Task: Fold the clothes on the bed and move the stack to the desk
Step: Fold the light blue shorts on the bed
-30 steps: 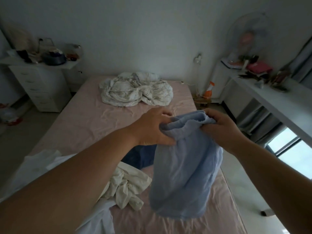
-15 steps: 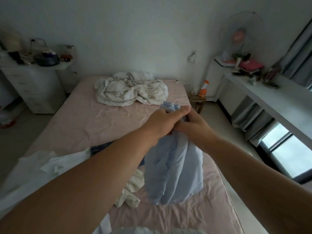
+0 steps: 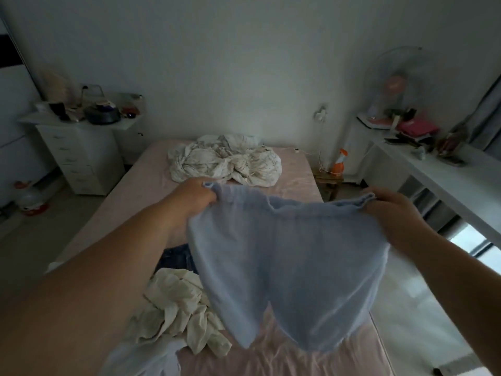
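Light blue shorts (image 3: pixel 287 267) hang spread out above the pink bed (image 3: pixel 130 196), waistband up. My left hand (image 3: pixel 193 195) grips the waistband's left end and my right hand (image 3: pixel 393 210) grips its right end. Under the shorts lie a crumpled cream garment (image 3: pixel 179 308), a dark blue garment (image 3: pixel 176 260) and a pale garment (image 3: pixel 151 359) at the bed's near edge. The white desk (image 3: pixel 444 183) runs along the right wall.
A bundled white sheet (image 3: pixel 225 164) lies at the head of the bed. A white drawer unit (image 3: pixel 81 156) with clutter stands at the left. A fan (image 3: pixel 395 85), pink books and small items occupy the desk's far end. An orange spray bottle (image 3: pixel 339 165) sits on a stool.
My hands have moved apart from a joined grip, stretching the shorts' waistband wide so the shorts hang open and flat.
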